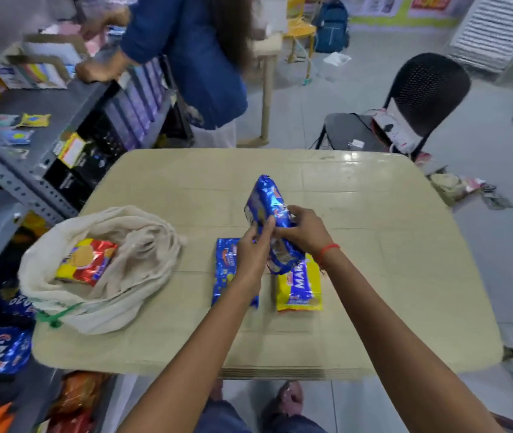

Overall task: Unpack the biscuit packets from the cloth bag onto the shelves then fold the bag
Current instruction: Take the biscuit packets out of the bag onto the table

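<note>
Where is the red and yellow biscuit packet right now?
Head view, left side: the red and yellow packet lies inside the open cloth bag on the table.

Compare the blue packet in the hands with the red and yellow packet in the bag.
The blue packet is held tilted above the table by both hands; the red and yellow packet lies inside the cloth bag, untouched. One is blue foil, the other red and yellow. Both look sealed.

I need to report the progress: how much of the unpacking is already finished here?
Done: two packets lie out on the table, a blue packet and a yellow packet. In hand: both the left hand and the right hand hold a blue biscuit packet above the table. Left: a red and yellow packet still sits in the cloth bag; these packets are not shelved, and the bag is unfolded.
</note>
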